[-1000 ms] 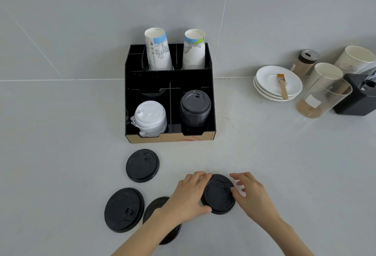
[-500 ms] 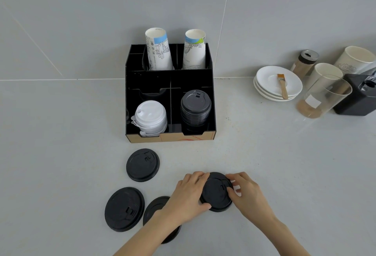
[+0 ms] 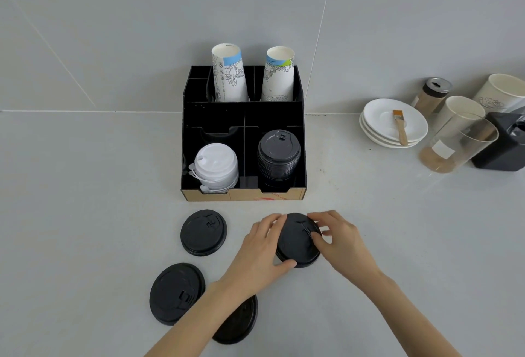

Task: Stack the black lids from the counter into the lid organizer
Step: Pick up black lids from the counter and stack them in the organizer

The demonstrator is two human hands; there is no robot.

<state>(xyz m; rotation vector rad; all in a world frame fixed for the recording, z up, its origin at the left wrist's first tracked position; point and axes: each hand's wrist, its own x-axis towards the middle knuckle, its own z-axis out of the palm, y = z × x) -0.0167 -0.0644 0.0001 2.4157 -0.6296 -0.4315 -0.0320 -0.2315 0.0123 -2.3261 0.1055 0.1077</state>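
In the lower middle of the frame I saw both hands on one round black plastic lid point(image 3: 297, 241) with a matte surface and a small raised tab. My left hand point(image 3: 262, 254) curled around its left edge, thumb below and fingers above, and my right hand point(image 3: 342, 241) pinched its right edge with narrow fingers. The lid looked a little tilted; I could not tell if it had left the smooth grey counter point(image 3: 85, 214).

Three more flat black lids lay to the left: one point(image 3: 203, 232) in front of the organizer, one point(image 3: 176, 293) lower left, and one point(image 3: 237, 321) partly hidden under my left forearm.

The black boxy lid organizer with a cardboard-brown front point(image 3: 243, 140) stood above the hands at the tiled wall. Its front right compartment held a ribbed stack of black lids point(image 3: 279, 156), the front left one a stack of white domed lids point(image 3: 217, 166), and two printed paper cups point(image 3: 252, 77) stood upside down in the back.

In the right of the frame were white glossy saucers point(image 3: 395, 122) with a wooden brush point(image 3: 400, 126) on top, and a clear glass container point(image 3: 457, 143).

Compared with one second ago, the hands had closed onto the lid and it sat slightly nearer the organizer.
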